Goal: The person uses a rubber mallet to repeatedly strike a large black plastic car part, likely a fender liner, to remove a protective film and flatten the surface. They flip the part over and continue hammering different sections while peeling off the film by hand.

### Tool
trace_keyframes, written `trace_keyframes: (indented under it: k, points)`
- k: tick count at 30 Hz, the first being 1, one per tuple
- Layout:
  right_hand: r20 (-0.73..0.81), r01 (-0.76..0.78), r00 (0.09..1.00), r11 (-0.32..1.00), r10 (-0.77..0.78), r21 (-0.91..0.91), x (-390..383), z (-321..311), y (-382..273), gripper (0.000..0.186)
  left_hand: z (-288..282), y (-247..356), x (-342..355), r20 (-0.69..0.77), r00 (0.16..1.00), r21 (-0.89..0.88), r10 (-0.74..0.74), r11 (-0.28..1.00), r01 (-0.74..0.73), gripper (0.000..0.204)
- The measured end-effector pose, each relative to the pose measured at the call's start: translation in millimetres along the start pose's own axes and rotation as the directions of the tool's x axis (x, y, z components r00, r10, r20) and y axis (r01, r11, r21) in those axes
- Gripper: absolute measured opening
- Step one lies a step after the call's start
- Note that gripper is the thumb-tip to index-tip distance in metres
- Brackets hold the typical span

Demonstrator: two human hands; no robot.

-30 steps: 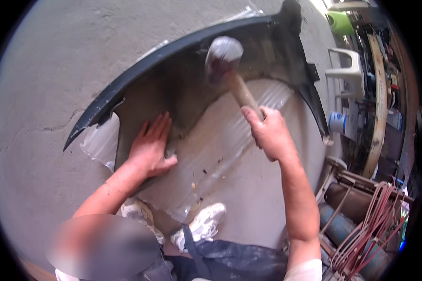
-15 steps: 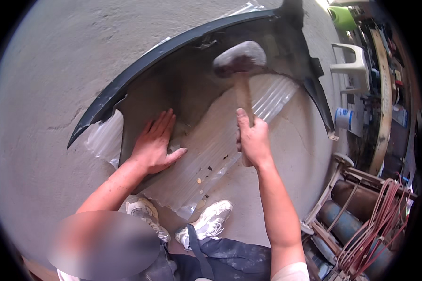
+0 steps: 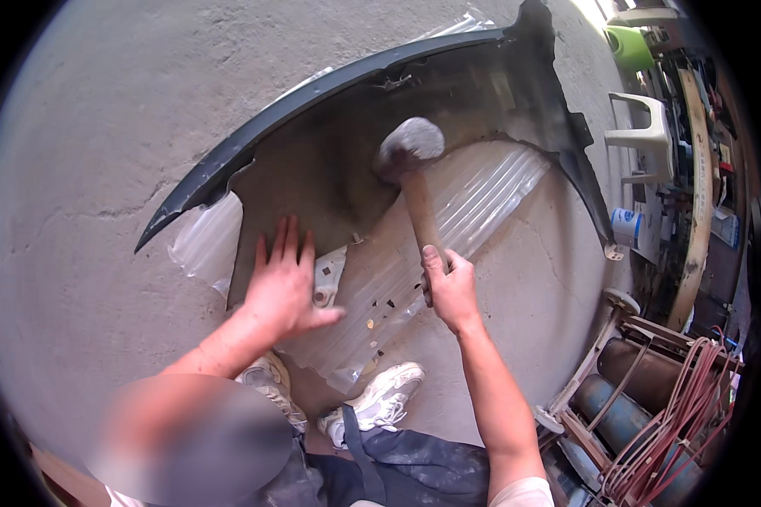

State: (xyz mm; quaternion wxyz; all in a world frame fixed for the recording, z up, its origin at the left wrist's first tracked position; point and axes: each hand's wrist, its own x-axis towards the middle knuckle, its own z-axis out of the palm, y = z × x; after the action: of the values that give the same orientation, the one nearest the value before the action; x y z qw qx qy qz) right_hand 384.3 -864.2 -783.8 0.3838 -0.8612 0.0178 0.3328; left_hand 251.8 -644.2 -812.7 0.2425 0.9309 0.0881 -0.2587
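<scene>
One dark, curved panel (image 3: 313,177) lies on the floor (image 3: 84,169) in front of the person, inner side up, its long rim bowing away from the body and a narrow arm reaching down on the right. Part of it rests over a ribbed clear plastic sheet (image 3: 486,190), which shows at the left notch and under the wide opening.

The left hand (image 3: 283,283) is spread flat, fingers lying on the panel's near part, thumb out to the side; it grips nothing and looks to be steadying the piece. Just beside it is a pale metal tab (image 3: 328,272) with holes. The right hand (image 3: 451,287) is wrapped round the lower handle of a hammer (image 3: 415,184), whose head is over the panel; whether it touches the surface, I cannot tell.

As for progress, I would judge the hammering to be under way rather than finished: hammer in hand, panel braced. How much of the surface has been worked cannot be read, since the inside is dark and no clear marks show. Any blows left to give, and putting the hammer down, remain undone.

Small chips (image 3: 370,324) lie on the sheet near the shoes (image 3: 385,397). Farther right are a white stool (image 3: 647,135) and a cart with cylinders (image 3: 609,410) and red hoses (image 3: 668,414).
</scene>
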Motion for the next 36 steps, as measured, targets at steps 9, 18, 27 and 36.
trace_keyframes:
  k: [9,18,27,36]
  points:
    - [-0.361,0.858,0.498,0.389,-0.788,0.335,4,17,-73,0.065,-2,-1,0,-0.031,0.997,0.06,0.071,0.996,-0.069,0.098]
    - [-0.033,0.206,0.976,0.967,-0.213,-0.151,12,4,-53,0.057,-11,-8,2,0.014,0.988,0.114,0.151,0.982,-0.151,0.092]
    - [-0.212,0.674,0.735,0.726,-0.643,0.134,12,17,-39,0.069,-12,-6,8,0.046,0.98,0.128,0.191,0.972,-0.196,0.092]
    - [-0.073,0.392,0.92,0.898,-0.385,0.2,-19,-20,-86,0.068,-6,-11,4,0.086,0.983,0.114,0.161,0.979,-0.17,0.089]
